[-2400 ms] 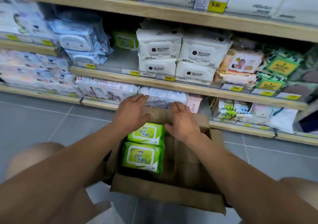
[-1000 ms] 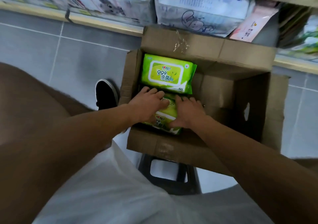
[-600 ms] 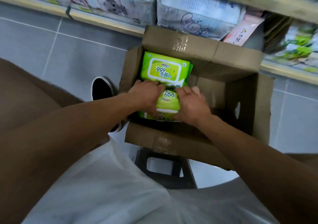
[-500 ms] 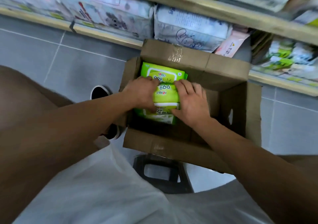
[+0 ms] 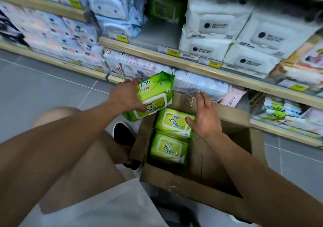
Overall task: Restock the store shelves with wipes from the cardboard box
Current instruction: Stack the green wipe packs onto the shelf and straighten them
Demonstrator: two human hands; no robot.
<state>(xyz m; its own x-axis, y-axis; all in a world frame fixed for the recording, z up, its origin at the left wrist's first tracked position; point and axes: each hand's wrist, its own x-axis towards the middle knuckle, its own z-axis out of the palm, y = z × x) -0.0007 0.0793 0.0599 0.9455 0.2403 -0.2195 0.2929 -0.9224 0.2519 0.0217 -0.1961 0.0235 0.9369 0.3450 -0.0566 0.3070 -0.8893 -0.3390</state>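
Tiered wooden store shelves (image 5: 206, 66) across the whole upper view, crowded with white and pastel wipe packs, yellow price tags along the front edges. Middle tier open at one place: a bare grey gap (image 5: 155, 33) between the blue-white packs on the left and the white packs on the right, a single blurred green pack (image 5: 162, 8) deep at its back.

Below, an open brown cardboard box (image 5: 201, 178) just in front of the bottom tier, far flap touching the packs there. Right half of the box bare; along its left wall, two green plastic wipe packs in the box (image 5: 172, 136), flat, labels up, one behind the other.

Lifted above the box's left rim: a stack of green wipe packs (image 5: 153, 95), seemingly two, tilted, long axis slanting up and right toward the shelves. Left hand (image 5: 125, 96) curled round the stack's left end, thumb on the lower pack's face. Right hand (image 5: 204, 115) spread and relaxed, thumb touching the farther boxed pack, gripping nothing.

Gap above and slightly right of the held stack, so the left hand nearer and already loaded. Probable next move: up and forward, clearing the middle tier's front lip, long side turned square between the neighbouring stacks. Room ample overhead; the lip the likeliest snag.
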